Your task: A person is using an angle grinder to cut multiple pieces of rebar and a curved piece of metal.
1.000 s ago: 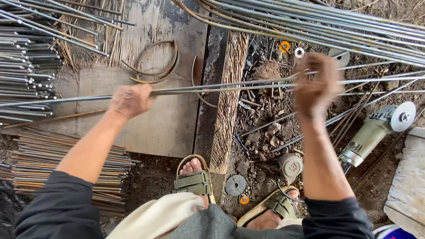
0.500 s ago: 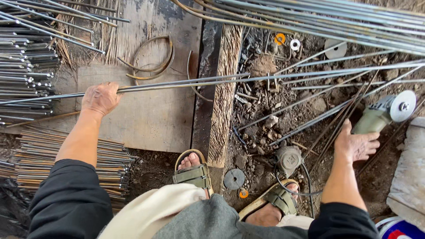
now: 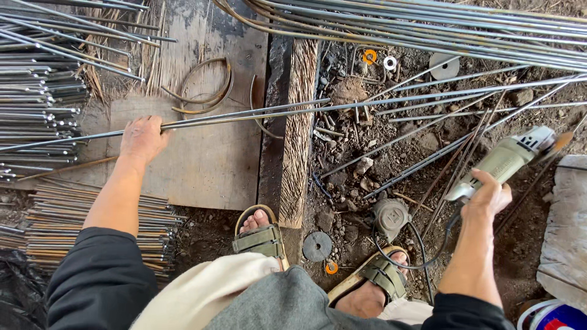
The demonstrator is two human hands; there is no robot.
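**Rod pinned, grinder lifted**

Left hand point(image 3: 143, 137) closed over long steel rods point(image 3: 257, 113), pressing them onto wooden board point(image 3: 208, 165). Right hand point(image 3: 487, 197) wrapped around rear of angle grinder point(image 3: 505, 160), held above dirt. Loose rods point(image 3: 428, 153) cross between the hands; cut rod bundles point(image 3: 36, 110) left of left hand. Grinding disc point(image 3: 317, 246) near sandalled feet point(image 3: 260, 235).

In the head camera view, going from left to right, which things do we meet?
Stack of cut rods → left hand gripping a long rod → wooden board → upright plank → round grey case → right hand holding an angle grinder.
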